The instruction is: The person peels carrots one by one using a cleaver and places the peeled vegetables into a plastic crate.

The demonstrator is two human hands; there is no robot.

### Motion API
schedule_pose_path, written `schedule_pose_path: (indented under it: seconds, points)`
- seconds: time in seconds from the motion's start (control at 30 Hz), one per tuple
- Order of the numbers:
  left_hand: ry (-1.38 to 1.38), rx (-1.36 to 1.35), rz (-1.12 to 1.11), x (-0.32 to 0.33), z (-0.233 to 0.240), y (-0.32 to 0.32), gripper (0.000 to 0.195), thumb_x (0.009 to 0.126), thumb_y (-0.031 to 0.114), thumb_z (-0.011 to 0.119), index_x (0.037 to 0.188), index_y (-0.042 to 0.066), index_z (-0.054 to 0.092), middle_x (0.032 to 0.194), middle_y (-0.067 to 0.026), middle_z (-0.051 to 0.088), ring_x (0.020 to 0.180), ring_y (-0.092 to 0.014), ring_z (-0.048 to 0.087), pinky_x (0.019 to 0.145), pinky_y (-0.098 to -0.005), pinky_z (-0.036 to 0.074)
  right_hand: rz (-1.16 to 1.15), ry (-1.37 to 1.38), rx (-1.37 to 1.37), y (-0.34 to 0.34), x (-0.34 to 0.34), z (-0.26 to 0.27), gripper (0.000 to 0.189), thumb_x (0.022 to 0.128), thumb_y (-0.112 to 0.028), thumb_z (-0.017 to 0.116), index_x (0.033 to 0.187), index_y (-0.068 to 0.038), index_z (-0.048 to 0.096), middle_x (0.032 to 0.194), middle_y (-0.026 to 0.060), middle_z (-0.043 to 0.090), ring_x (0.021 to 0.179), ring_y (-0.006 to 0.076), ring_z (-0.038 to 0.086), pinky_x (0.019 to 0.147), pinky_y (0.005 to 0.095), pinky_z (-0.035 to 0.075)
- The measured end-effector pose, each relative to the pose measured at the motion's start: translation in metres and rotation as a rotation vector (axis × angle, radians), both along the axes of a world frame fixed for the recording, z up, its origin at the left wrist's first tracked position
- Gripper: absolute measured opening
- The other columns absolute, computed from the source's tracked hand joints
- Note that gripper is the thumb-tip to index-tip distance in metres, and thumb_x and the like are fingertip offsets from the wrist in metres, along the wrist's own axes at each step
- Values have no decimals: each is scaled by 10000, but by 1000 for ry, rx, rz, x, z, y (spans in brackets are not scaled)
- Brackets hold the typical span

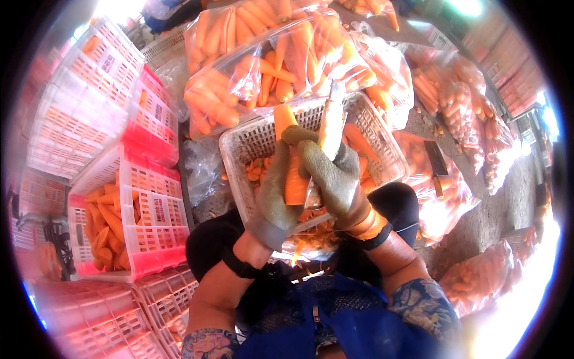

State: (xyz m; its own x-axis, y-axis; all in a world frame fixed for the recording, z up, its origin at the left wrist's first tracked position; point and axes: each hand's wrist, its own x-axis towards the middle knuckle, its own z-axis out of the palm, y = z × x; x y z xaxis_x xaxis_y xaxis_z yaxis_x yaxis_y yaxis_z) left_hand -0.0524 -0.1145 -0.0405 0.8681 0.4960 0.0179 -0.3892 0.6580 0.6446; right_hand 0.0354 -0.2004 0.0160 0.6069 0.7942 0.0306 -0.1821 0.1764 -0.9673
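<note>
My gloved left hand [277, 193] grips a thick orange carrot [296, 184], which stands nearly lengthwise to my view. My gloved right hand [334, 179] is closed around a hand tool with a pale, worn handle [331, 128]. A flat metal part of the tool shows below the fingers, close beside the carrot; its exact form is partly hidden. Both hands are above a dirty white plastic basket [231, 150] between my knees. Inside it are small carrot pieces [258, 168] on the left and whole carrots [361, 141] on the right.
Clear plastic bags of carrots [273, 58] lie beyond the basket. A wooden-handled knife [436, 161] rests on another carrot bag [417, 157] at right. Pink-and-white crates [157, 215] stand at left, one holding carrots [107, 224]. Peelings [314, 242] lie near my lap.
</note>
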Motion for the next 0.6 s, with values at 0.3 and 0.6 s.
schedule_pose_path:
  seconds: [0.3, 0.6]
  points:
    - [-32, -144, -249, -13, 21, -6, 469, 1087, 396, 440, 1357, 17, 502, 1188, -124, 626, 1020, -204, 653, 896, -379, 568, -107, 205, 278, 125, 153, -73, 283, 949, -211, 681, 1104, 19, 629, 925, 121, 681, 644, 213, 627, 581, 327, 524]
    - [-15, -152, -8, -4, 26, 7, 509, 1076, 417, 452, 1388, 16, 482, 1233, -134, 604, 1121, -239, 621, 973, -378, 529, -102, 181, 267, 16, 54, -21, 504, 1044, -408, 506, 1065, 67, 672, 1000, 170, 719, 891, 193, 652, 829, 343, 521]
